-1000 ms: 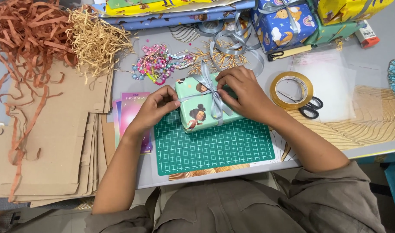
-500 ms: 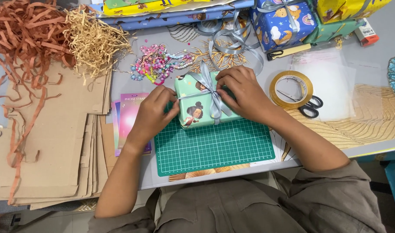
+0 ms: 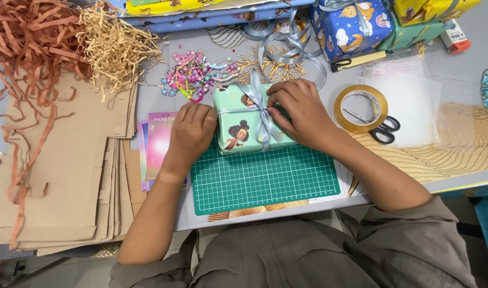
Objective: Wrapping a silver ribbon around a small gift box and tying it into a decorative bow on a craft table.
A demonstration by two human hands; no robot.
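- Gift box (image 3: 243, 125), wrapped in mint-green picture paper, sits on the far edge of the green cutting mat (image 3: 265, 178), middle of the counter (image 3: 457, 80).
- I judge it light and stiff in the body, with slick paper that could tear or crease; I would hold it by its side walls.
- Silver ribbon (image 3: 262, 120) crosses its top, soft and slippery, likely to slide if tugged.
- My left hand (image 3: 193, 130) rests curled against the box's left side, bracing it rather than clasping it.
- My right hand (image 3: 302, 112) lies over the right part, fingertips pinching the ribbon at the knot.
- Flattened cardboard (image 3: 57, 176) fills the left; shredded paper (image 3: 68, 42) lies far left.
- Tape roll (image 3: 361, 108) and scissors (image 3: 385, 130) lie just right.
- Beads (image 3: 193, 74) lie beyond the box.
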